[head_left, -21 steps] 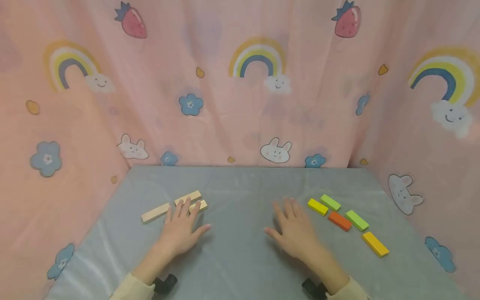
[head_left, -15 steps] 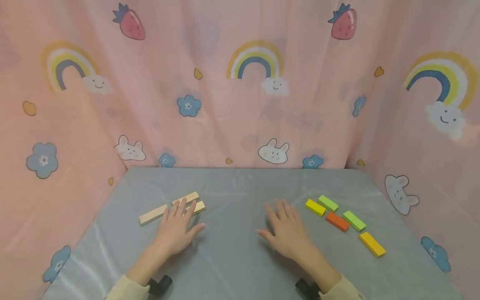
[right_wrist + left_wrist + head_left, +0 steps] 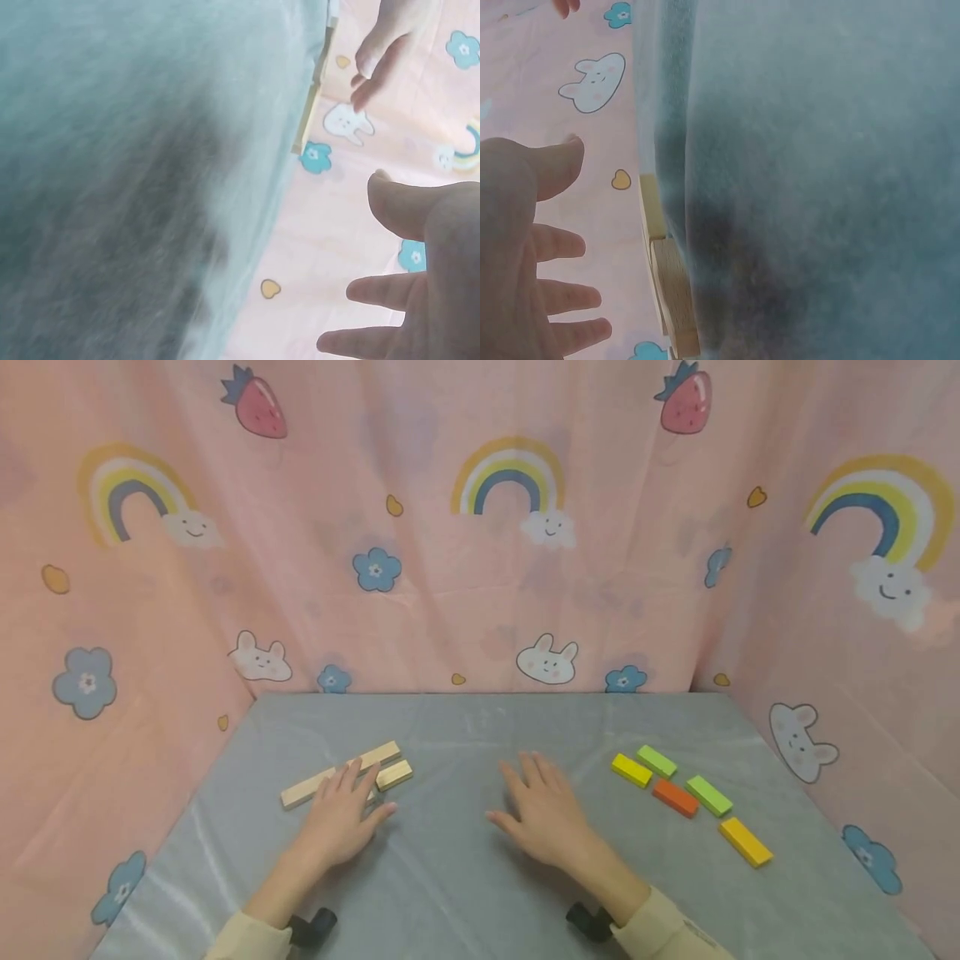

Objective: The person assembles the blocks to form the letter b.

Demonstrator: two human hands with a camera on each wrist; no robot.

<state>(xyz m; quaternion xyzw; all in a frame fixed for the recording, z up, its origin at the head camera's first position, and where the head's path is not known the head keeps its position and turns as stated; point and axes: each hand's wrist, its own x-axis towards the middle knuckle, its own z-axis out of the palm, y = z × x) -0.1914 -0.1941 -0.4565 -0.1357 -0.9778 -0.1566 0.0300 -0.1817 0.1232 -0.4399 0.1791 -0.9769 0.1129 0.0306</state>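
Three plain wooden blocks lie at the table's left: a long one (image 3: 303, 790), one behind it (image 3: 380, 753) and a short one (image 3: 394, 774). My left hand (image 3: 352, 802) is flat with fingers spread, palm down, its fingertips over the long block and beside the short one; whether they touch is unclear. The left wrist view shows the left hand (image 3: 525, 247) holding nothing, next to the wooden blocks (image 3: 676, 296). My right hand (image 3: 532, 806) lies flat and spread mid-table, holding nothing, well left of the coloured blocks. In the right wrist view, the right hand (image 3: 427, 292) has straight fingers.
Several coloured blocks lie on the grey table (image 3: 465, 877) at the right: yellow (image 3: 632, 770), green (image 3: 657, 761), orange (image 3: 674, 797), green (image 3: 712, 795) and yellow-orange (image 3: 745, 842). A pink patterned curtain (image 3: 480, 568) closes off the back and both sides.
Both hands have slid to the left over the table. The right hand is now farther from the coloured blocks. No block has moved.
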